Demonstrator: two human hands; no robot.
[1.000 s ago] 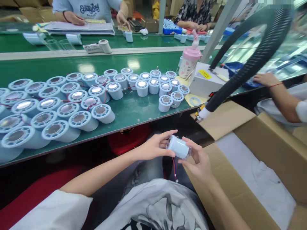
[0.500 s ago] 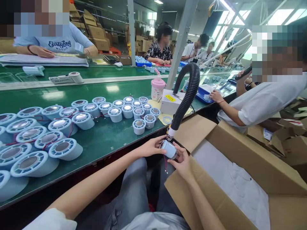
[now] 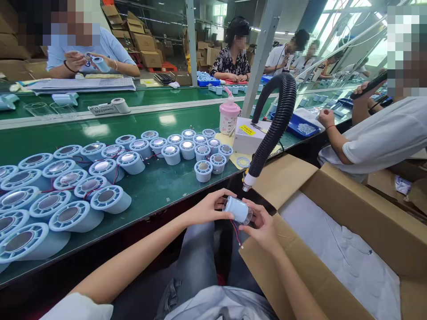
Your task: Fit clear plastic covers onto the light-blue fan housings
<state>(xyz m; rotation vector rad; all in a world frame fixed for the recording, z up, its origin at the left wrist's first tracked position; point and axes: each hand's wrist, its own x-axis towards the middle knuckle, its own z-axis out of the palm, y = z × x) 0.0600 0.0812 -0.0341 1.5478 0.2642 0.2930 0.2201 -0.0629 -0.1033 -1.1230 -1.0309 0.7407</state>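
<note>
We hold 1 pale blue cylinder below the black hose, beside the open carton; the fingers of our left hand grip 1 end, those of our right hand the other, wires dangling

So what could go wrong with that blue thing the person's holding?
The blue cylinder might slip and fall, since only the left hand and right hand hold it up in the air. Its dangling wires could snag on the box flap close by. If lifted, it might bump the hose nozzle hanging just above.
</note>
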